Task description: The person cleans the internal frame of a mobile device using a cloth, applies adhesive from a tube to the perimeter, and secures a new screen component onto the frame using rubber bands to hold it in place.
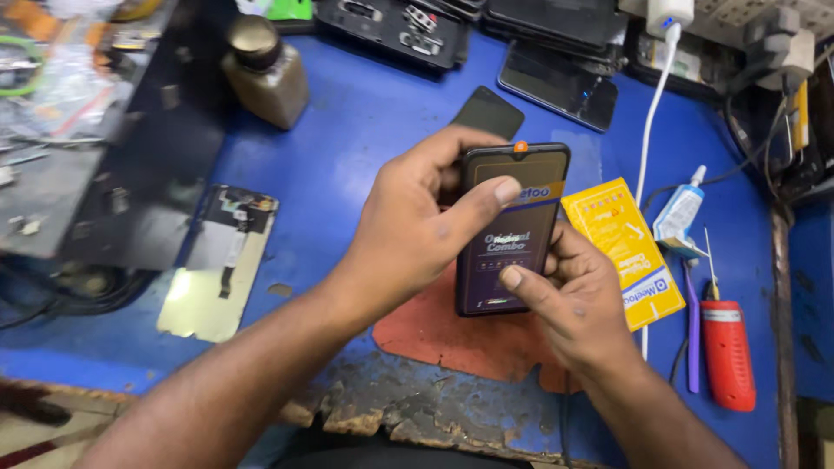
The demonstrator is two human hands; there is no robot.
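Holding a dark phone screen point(511, 227) between both hands, the person keeps it raised just above the blue counter point(347, 139). The left hand point(417, 226) wraps the screen's left edge, its grip pressed on the panel with the thumb point(491, 198) laid flat across the upper face. The right hand point(569, 300) cups the panel from below and from the right side, its thumb point(521, 282) pressing the lower face, so this grip too pinches the screen.

A printed protective film still covers the glass, and a small orange tab point(520, 147) sticks up at the top edge, just beyond the left thumb. Judging by that, the film has not been peeled off yet, and the panel is not yet fitted to any phone body; whatever unpacking there was looks done, since a yellow packet point(621, 252) lies flat just right of the right hand.

Under the hands lies an orange mat point(452, 334). Left of the left forearm sits a bare phone frame point(221, 260), its inner side up, well apart from the screen. Beyond the hands stand a brown bottle point(265, 74) and several other dark phones point(560, 87). To the right of the right hand lie a small glue tube point(682, 208), a white cable point(651, 113) and a red tool point(728, 352).
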